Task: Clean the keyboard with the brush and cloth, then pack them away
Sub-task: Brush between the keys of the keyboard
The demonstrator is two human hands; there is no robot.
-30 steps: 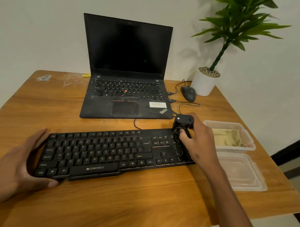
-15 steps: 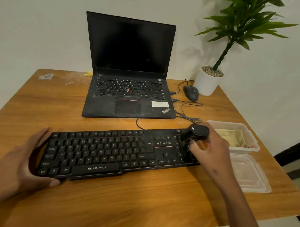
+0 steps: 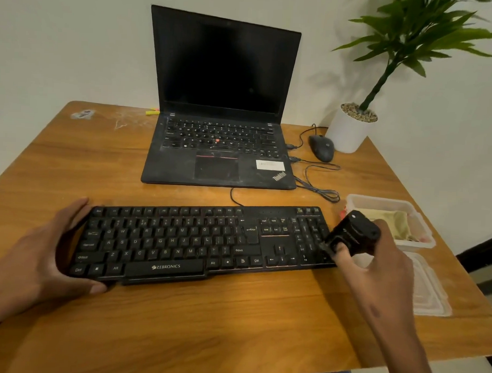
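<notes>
Our right hand (image 3: 376,263) grips the brush (image 3: 354,234), apparently bristles-down at the Zebronics keyboard's (image 3: 198,240) right end; our left hand (image 3: 41,251), fingers relaxed, steadies its left.

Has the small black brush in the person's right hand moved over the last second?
Yes. The small black brush has moved rightward along the black keyboard, from over the number pad's upper rows to its right edge, nearer the clear plastic container.
</notes>
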